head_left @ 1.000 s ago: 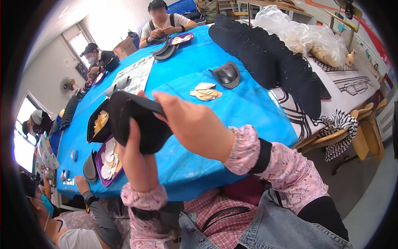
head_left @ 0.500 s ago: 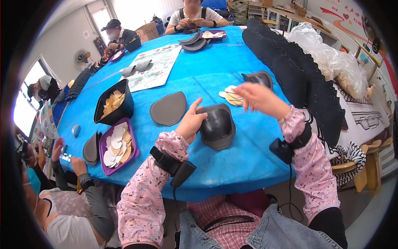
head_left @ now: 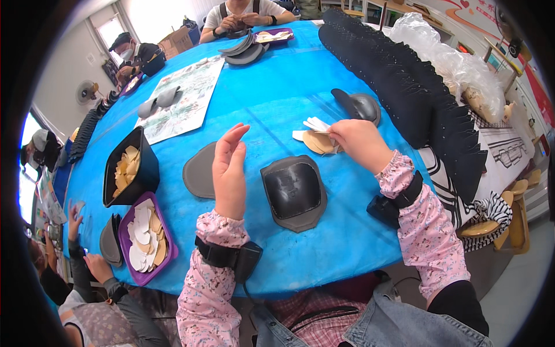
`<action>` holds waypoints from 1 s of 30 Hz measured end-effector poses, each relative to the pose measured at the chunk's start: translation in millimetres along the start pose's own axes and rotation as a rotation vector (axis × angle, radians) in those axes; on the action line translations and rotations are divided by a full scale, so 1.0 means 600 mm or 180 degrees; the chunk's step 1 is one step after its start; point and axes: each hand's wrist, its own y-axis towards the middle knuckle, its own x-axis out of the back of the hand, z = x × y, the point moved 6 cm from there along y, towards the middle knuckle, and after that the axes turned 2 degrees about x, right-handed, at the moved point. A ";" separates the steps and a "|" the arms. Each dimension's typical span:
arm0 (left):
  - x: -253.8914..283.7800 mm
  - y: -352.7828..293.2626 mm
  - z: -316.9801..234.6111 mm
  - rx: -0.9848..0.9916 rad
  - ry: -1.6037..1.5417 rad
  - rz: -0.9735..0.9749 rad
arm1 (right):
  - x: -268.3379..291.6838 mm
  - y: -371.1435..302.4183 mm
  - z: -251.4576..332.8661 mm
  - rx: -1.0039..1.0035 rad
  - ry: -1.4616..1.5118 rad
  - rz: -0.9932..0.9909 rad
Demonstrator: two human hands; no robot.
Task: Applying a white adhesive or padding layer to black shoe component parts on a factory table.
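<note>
Reaching past the dark moulded pad that lies flat on the blue table, the right hand is closed in a pinch on the near edge of a small pile of tan and white cut-outs, which sits just beyond the pad and to its right. The left hand stands upright just left of the pad, empty, fingers straight and together, not touching it. A flat grey piece lies left of the pad, partly hidden behind that hand. Beyond the pile, farther from the pad, rests a second dark shell, and right of it a long row of black stacked pieces runs along the table edge, with clear plastic bags outside that row. Well left of the pad stands a black tub holding tan cut-outs, and nearer the lower edge a purple tray with white and tan ones. A printed sheet lies far beyond the pad to the left, with 2 grey shells on it. Both wrists wear black bands over pink patterned sleeves. Other people sit around the table: 1 at the far side with a stack of grey pieces, others along the left rim.
</note>
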 end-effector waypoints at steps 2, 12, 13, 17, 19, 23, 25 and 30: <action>0.007 -0.003 0.003 0.0242 -0.0258 -0.0034 | 0.012 0.002 0.010 0.0098 -0.0141 -0.0135; -0.012 -0.008 -0.038 -0.0598 0.0479 0.0257 | 0.036 0.003 0.043 0.0152 -0.0586 -0.0249; -0.014 -0.010 -0.045 -0.0605 0.0494 0.0264 | 0.044 0.003 0.048 -0.0084 -0.0388 -0.0322; -0.055 -0.041 -0.106 -0.1662 0.1617 0.0396 | 0.058 0.009 0.104 0.0008 0.0206 -0.0552; -0.067 -0.047 -0.102 -0.1631 0.1548 0.0552 | 0.059 0.008 0.114 -0.0275 0.1302 -0.0289; -0.069 -0.048 -0.087 -0.1287 0.1235 0.0703 | 0.036 -0.003 0.134 -0.0396 0.2774 0.0120; -0.075 -0.052 -0.082 -0.1209 0.1195 0.0785 | 0.035 -0.006 0.145 -0.0309 0.2830 0.0167; -0.070 -0.053 -0.064 -0.0653 0.0337 0.0659 | 0.030 -0.004 0.157 -0.0245 0.3190 0.0196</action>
